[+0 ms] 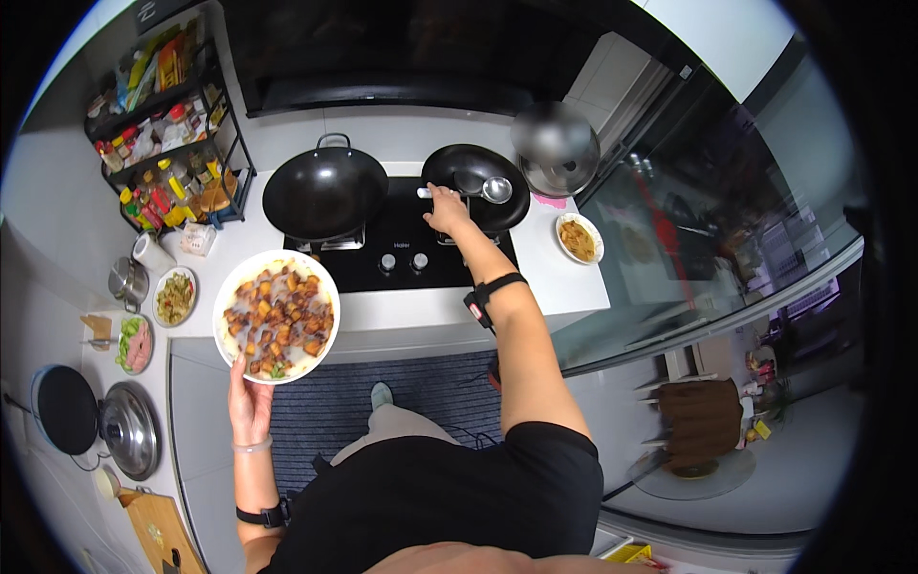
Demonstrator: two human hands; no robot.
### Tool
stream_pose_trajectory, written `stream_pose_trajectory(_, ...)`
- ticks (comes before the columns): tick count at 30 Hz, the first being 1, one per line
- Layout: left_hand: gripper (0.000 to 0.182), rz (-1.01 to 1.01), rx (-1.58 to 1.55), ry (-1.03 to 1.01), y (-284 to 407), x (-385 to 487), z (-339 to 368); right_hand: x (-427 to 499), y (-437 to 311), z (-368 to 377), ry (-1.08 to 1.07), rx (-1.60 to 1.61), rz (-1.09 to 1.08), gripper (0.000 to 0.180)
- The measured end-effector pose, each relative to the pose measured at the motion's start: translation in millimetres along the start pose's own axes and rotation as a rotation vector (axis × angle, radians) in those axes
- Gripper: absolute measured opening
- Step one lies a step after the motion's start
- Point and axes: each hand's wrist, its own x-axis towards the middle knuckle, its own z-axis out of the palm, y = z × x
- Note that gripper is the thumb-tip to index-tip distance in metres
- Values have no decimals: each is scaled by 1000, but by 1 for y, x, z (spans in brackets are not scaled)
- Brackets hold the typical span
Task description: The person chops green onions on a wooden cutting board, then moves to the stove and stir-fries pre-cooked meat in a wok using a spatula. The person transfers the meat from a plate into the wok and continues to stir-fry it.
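Note:
My left hand (pixel 249 402) grips the lower rim of a large white bowl (pixel 334 337). The bowl holds browned food cubes (pixel 276 308) in a pale, milky liquid, with a bit of green near its lower edge. It is held at the counter's front edge, left of the black gas hob (pixel 401 269). Over the right side of the hob, my right hand (pixel 448 212) has its fingers around the white handle of a metal ladle (pixel 497 190). The ladle's head is over a black wok (pixel 513 215). A larger black wok (pixel 323 186) sits on the left burner.
A seasoning rack (pixel 161 151) stands at the back left. Plates of food (pixel 174 296), a steel lid (pixel 129 430) and a wooden cutting board (pixel 161 527) line the left counter. On the right are a food bowl (pixel 579 239), another lid (pixel 559 172) and a glass door (pixel 645 265).

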Motion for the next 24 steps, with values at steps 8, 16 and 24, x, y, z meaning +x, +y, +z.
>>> stream_pose_trajectory(8, 55, 95, -45, 40, -3, 50, 10, 52, 29, 33, -146, 54, -72, 52)
stream_pose_trajectory(16, 56, 42, -34, 26, -10, 90, 44, -4, 69, -31, 157, 39, -222, 27)
stream_pose_trajectory(24, 56, -5, -2, 26, -18, 125, 61, -96, 165, -67, 81, 38, -6, 28)
